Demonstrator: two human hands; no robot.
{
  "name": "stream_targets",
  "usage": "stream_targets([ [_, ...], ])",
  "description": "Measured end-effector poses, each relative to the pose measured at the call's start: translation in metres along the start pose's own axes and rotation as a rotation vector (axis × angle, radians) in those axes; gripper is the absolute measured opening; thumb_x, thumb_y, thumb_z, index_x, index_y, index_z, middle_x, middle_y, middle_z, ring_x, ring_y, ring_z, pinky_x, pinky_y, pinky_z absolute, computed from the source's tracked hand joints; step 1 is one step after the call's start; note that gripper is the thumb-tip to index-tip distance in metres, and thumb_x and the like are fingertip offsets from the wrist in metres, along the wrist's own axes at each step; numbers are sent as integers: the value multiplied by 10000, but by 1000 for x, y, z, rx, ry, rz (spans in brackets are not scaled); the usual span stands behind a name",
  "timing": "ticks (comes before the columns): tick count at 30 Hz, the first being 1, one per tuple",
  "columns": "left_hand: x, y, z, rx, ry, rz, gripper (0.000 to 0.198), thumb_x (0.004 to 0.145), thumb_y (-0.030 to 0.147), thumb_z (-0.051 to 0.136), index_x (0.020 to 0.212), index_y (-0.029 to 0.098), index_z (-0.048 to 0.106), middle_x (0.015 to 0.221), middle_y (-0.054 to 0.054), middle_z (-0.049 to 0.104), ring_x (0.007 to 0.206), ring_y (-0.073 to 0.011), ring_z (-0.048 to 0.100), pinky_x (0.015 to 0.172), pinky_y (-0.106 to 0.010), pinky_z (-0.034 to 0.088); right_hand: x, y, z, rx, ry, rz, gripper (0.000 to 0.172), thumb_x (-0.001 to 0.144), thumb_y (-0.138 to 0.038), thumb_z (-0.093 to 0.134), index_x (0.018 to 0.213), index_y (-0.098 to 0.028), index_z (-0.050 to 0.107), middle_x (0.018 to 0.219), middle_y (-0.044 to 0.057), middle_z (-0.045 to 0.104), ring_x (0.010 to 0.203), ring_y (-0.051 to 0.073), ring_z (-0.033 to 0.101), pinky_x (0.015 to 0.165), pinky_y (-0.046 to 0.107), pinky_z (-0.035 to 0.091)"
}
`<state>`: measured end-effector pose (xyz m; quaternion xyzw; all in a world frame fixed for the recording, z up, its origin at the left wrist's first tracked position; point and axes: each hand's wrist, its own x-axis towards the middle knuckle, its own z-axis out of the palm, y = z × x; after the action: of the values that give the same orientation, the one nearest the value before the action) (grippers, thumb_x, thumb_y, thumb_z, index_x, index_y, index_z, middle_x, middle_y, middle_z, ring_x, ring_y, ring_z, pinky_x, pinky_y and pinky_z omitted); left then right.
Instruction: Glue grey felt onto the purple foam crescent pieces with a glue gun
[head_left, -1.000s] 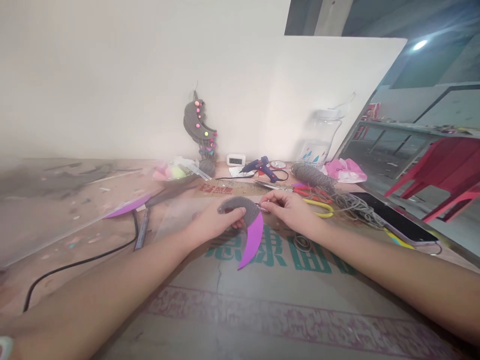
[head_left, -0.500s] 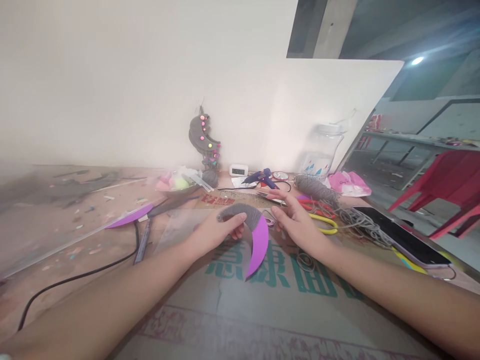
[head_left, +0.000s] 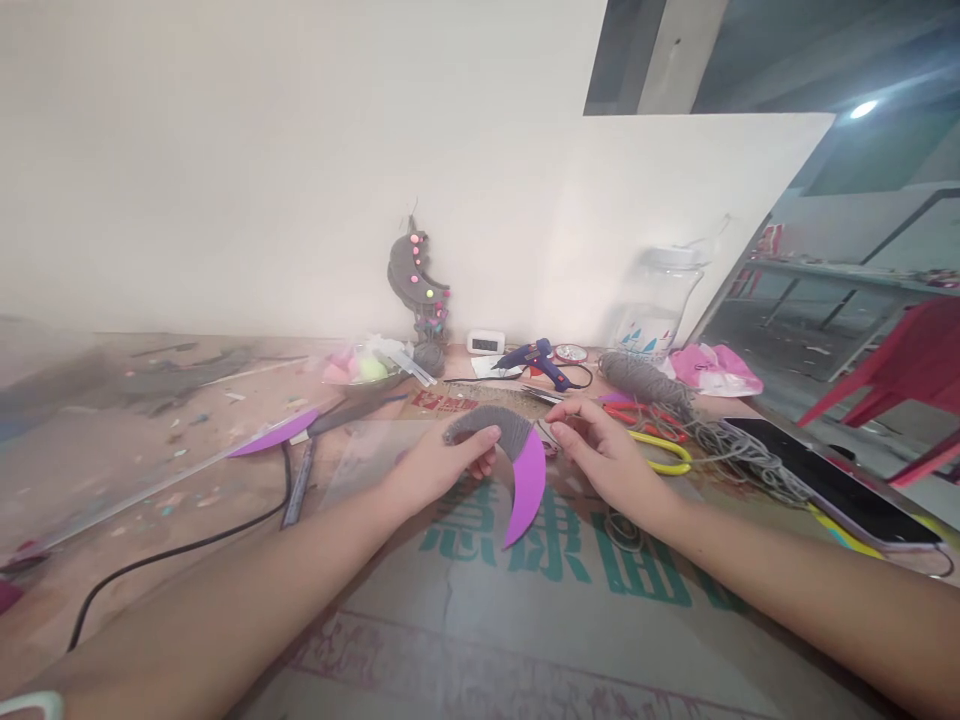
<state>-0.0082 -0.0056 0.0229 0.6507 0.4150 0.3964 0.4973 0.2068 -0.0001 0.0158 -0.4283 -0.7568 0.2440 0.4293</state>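
Observation:
My left hand (head_left: 450,460) is closed on a purple crescent (head_left: 529,485), thumb on top and fingers beneath. Grey yarn (head_left: 495,420) is wrapped tightly around the crescent's upper part, while its lower, pointed end shows bare purple. Just to the right, my right hand (head_left: 600,445) has thumb and fingers drawn together in a pinch on a thin grey strand beside the wrapped edge. A small loose coil of yarn (head_left: 624,530) lies on the cardboard (head_left: 480,620) below my right wrist.
Behind the hands are a blue glue gun (head_left: 536,362), a small white clock (head_left: 486,342) and a grey yarn skein (head_left: 645,385). Yellow-handled scissors (head_left: 667,455) and a phone (head_left: 825,480) lie at right. A decorated grey moon (head_left: 416,275) hangs on the wall.
My right hand's fingers have come from spread to pinched, close to the crescent's edge. The left hand keeps its hold. The whole view has shifted slightly.

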Motion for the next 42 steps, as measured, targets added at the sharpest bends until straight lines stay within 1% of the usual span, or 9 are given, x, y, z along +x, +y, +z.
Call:
stream_targets([
  [4,0,-1,0,-8,11,27,296,828,426,522,722,150,544,636,13,551,584,-98,525,587,-220,431,1,-4,-1,-34,-58,-17,257,889,-372,453,751,-175,544,723,16,541,701,144,499,644,262,398],
  [8,2,-5,-1,-21,46,6,302,827,442,518,752,151,539,665,13,557,575,-98,522,564,-221,421,1,-4,-2,-93,-157,5,326,889,-402,450,702,-164,572,657,-1,520,639,125,469,590,245,365],
  [12,2,-7,-2,-14,27,35,305,828,451,517,763,154,540,673,13,556,585,-100,521,577,-227,423,2,-4,-1,-121,-199,-3,321,876,-401,466,704,-162,594,649,-7,512,618,116,457,576,238,360],
  [18,-1,-3,-1,9,12,43,294,815,447,537,773,156,545,663,8,564,611,-114,530,612,-241,431,2,-5,1,-54,-208,76,256,845,-374,510,724,-166,597,636,-17,507,565,100,433,536,228,354],
  [24,3,-6,-1,-159,15,-45,321,836,494,473,813,175,501,752,-2,585,611,-118,543,562,-243,406,2,-9,1,76,-149,161,289,868,-414,461,698,-182,491,539,-53,403,471,85,363,466,222,306],
  [29,7,-18,-4,53,13,22,367,814,520,499,740,161,521,661,7,566,600,-110,517,602,-244,413,1,-8,2,11,-140,86,308,877,-403,452,668,-178,473,589,-42,415,523,88,387,508,224,332],
  [32,8,-22,-4,112,3,38,383,817,534,482,723,164,519,644,10,564,599,-112,507,605,-247,409,1,-5,1,23,-100,69,282,895,-404,427,731,-182,485,622,-38,428,554,94,406,531,225,346],
  [38,4,-15,-4,203,-3,36,398,817,543,466,686,170,499,611,25,524,577,-108,478,566,-237,361,1,3,0,-24,91,-16,165,878,-346,481,914,-194,533,748,-3,523,659,119,482,614,248,390],
  [42,1,-15,-5,249,-9,-4,406,808,562,457,676,178,477,599,34,495,544,-103,443,524,-232,319,-2,-2,0,-55,39,-126,351,874,-258,477,1223,-216,490,924,49,597,754,144,555,723,292,439],
])
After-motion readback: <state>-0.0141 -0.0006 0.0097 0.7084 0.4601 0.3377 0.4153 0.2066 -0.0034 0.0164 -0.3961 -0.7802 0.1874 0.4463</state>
